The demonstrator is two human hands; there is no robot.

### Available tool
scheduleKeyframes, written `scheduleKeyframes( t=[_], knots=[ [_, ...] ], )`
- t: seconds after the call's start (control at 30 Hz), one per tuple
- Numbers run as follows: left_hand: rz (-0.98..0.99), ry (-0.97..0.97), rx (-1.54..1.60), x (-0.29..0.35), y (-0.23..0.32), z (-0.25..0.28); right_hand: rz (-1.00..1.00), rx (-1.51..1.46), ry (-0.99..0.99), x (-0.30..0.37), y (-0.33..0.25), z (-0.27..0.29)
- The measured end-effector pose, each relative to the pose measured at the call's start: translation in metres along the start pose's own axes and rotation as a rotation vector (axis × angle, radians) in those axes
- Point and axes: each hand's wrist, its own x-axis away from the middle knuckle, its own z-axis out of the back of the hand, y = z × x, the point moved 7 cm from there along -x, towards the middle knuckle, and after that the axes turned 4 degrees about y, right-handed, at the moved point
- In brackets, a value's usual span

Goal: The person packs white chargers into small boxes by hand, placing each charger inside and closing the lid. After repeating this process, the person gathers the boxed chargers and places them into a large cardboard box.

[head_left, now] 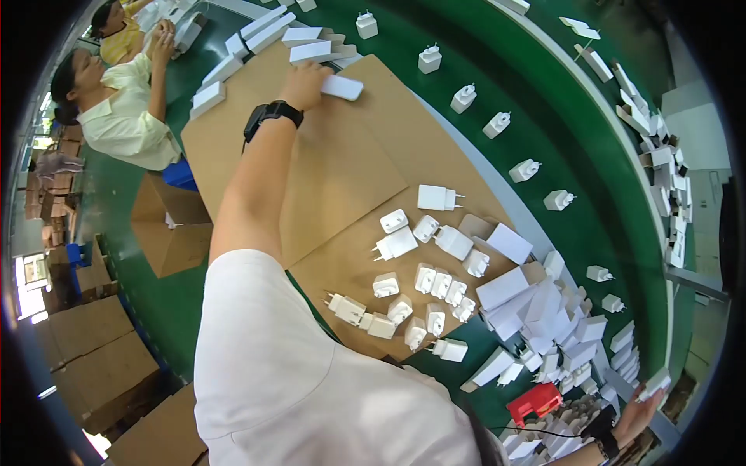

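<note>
White box [654, 383] is in the right hand [636, 416], far lower right, fingers closed around it, held out past the box pile. Left hand [306, 85] is stretched out to the far end of the cardboard [342, 179], at a white slab [343, 88] with rounded corners. Slab sticks out to the right of that hand; fingers partly hidden, can't tell if it's gripped or just touched. Small boxes [311, 52] sit just beyond the left hand. Chargers [395, 244], white, two-pin, are scattered on the near part of the cardboard, some standing pins up, some lying on their sides. Box pile [536, 311] is heaped right of them, loose and overlapping. Red tool [535, 403] is by the lower end of the pile. More chargers stand spaced out in a curved row along the green belt [544, 101]. Co-worker [124, 116] in a pale yellow shirt is at upper left, hands raised. Open carton [167, 225] stands below the co-worker.
</note>
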Motion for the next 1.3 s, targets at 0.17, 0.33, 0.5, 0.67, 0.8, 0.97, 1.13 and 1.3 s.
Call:
scheduleKeyframes(
  t=[0.17,0.33,0.5,0.67,0.8,0.97,1.13,1.3],
  knots=[
    [0.314,-0.191,1.422,0.064,0.046,0.078,-0.061,-0.033,-0.363,0.092,0.016,-0.092],
    [-0.237,-0.44,2.768,0.155,0.148,0.213,-0.224,-0.269,-0.593,0.152,0.057,-0.152],
    [0.085,-0.109,2.152,0.252,0.194,0.273,0.038,-0.2,-0.869,0.217,0.039,-0.181],
    [0.138,-0.212,1.801,0.318,0.297,0.263,0.087,-0.246,-0.692,0.251,0.061,-0.174],
    [-0.116,-0.087,1.629,0.347,0.348,0.284,0.142,-0.2,-0.672,0.274,0.059,-0.16],
    [-0.233,0.015,1.423,0.358,0.364,0.312,0.482,0.029,-0.62,0.296,0.054,-0.13],
    [-0.29,0.124,1.33,0.357,0.379,0.321,0.735,0.224,-0.557,0.309,0.052,-0.118],
    [-0.284,0.011,1.396,0.357,0.392,0.312,0.597,0.219,-0.612,0.306,0.061,-0.118]
  ],
)
